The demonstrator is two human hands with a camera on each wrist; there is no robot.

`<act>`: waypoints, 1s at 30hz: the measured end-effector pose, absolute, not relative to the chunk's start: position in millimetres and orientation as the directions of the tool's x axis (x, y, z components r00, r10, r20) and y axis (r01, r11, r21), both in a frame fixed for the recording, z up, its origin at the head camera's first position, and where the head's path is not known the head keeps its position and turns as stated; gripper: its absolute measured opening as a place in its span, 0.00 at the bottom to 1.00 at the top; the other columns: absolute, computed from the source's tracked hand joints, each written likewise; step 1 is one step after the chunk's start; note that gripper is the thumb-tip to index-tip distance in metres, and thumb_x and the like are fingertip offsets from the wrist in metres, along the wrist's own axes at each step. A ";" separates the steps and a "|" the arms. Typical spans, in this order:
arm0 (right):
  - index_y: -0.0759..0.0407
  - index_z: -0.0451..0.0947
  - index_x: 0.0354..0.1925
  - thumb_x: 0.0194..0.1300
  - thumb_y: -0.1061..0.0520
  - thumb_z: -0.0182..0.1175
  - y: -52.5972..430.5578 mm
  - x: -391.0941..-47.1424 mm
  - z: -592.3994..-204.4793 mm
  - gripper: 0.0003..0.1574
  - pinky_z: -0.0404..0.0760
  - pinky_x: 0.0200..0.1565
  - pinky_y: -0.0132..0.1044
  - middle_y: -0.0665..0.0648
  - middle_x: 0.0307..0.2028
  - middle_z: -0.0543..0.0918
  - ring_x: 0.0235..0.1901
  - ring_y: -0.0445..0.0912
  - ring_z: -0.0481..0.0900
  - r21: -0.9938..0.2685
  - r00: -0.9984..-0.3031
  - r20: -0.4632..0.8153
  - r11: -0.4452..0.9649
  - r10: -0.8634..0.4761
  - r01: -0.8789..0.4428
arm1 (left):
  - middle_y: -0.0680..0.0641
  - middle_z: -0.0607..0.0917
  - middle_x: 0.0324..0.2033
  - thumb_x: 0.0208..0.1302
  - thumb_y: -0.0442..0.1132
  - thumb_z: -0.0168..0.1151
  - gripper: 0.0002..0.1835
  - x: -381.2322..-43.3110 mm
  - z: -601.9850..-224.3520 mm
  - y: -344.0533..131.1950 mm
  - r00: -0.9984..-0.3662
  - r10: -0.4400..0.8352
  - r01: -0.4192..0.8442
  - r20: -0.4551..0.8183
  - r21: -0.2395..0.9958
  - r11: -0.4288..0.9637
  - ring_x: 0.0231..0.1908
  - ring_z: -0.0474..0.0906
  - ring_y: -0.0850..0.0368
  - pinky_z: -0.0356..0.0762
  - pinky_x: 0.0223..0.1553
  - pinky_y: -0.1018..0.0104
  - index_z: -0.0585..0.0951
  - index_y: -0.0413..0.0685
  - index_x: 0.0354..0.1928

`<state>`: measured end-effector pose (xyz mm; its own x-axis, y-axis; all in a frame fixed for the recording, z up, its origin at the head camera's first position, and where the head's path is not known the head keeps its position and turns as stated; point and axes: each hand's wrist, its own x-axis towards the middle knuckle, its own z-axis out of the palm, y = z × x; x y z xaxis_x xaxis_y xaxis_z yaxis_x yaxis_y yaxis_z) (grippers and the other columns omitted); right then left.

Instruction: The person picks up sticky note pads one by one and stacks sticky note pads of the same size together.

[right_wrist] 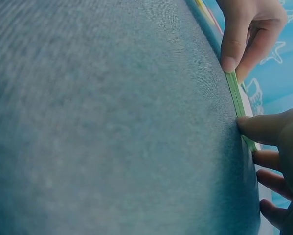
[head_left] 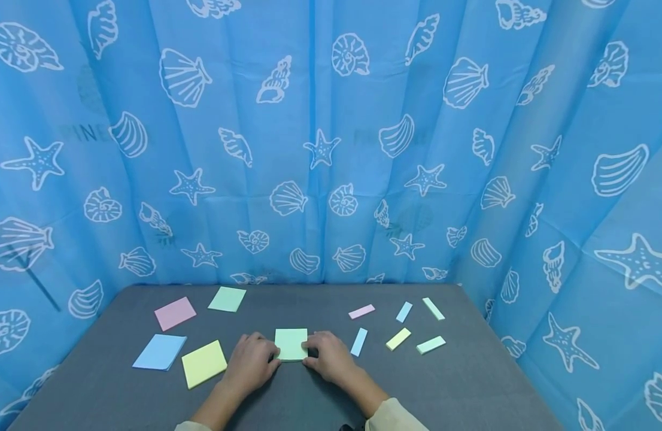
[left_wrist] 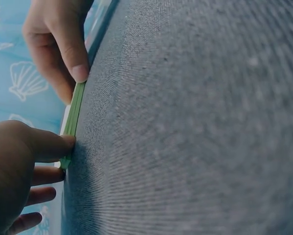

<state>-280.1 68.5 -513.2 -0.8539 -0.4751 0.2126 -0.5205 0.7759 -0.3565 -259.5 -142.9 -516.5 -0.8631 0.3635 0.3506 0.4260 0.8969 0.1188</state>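
Observation:
A square light-green pad of sticky notes (head_left: 291,344) lies flat on the grey cloth-covered table, between the two hands. My left hand (head_left: 252,362) pinches its left side with thumb and fingers. On the opposite side, my right hand (head_left: 331,357) holds the right edge the same way. Seen edge-on in the left wrist view, the green pad (left_wrist: 74,115) looks like a stack of several layers, with each thumb at its near edge. The right wrist view shows the same green stack (right_wrist: 236,95) low against the cloth.
To the left lie a pink pad (head_left: 175,313), another green pad (head_left: 227,299), a blue pad (head_left: 159,352) and a yellow pad (head_left: 204,364). Several narrow note strips, including a yellow one (head_left: 398,339), are spread to the right. A blue shell-print curtain (head_left: 320,221) surrounds the table.

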 end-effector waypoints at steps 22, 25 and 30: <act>0.54 0.84 0.51 0.55 0.50 0.73 69.9 -278.9 -512.0 0.25 0.76 0.53 0.47 0.55 0.52 0.82 0.53 0.51 0.77 -0.350 -0.843 0.214 0.767 -0.493 -0.538 | 0.56 0.86 0.30 0.51 0.47 0.75 0.08 -256.3 -522.1 -141.5 -0.870 0.319 0.396 0.376 0.145 0.907 0.37 0.79 0.54 0.72 0.37 0.54 0.88 0.55 0.32; 0.54 0.84 0.52 0.55 0.50 0.73 70.6 -279.6 -513.8 0.25 0.75 0.53 0.48 0.56 0.53 0.82 0.53 0.52 0.76 -0.359 -0.835 0.229 0.755 -0.499 -0.549 | 0.56 0.87 0.32 0.51 0.47 0.75 0.10 -255.8 -522.5 -141.2 -0.879 0.300 0.377 0.370 0.155 0.913 0.38 0.79 0.54 0.72 0.39 0.54 0.89 0.55 0.35; 0.53 0.83 0.53 0.57 0.47 0.71 70.7 -280.4 -518.1 0.26 0.74 0.54 0.50 0.56 0.54 0.81 0.55 0.51 0.75 -0.385 -0.838 0.235 0.744 -0.493 -0.546 | 0.56 0.87 0.32 0.51 0.47 0.75 0.10 -255.2 -521.7 -141.3 -0.889 0.281 0.359 0.361 0.169 0.918 0.39 0.79 0.54 0.72 0.40 0.53 0.89 0.55 0.36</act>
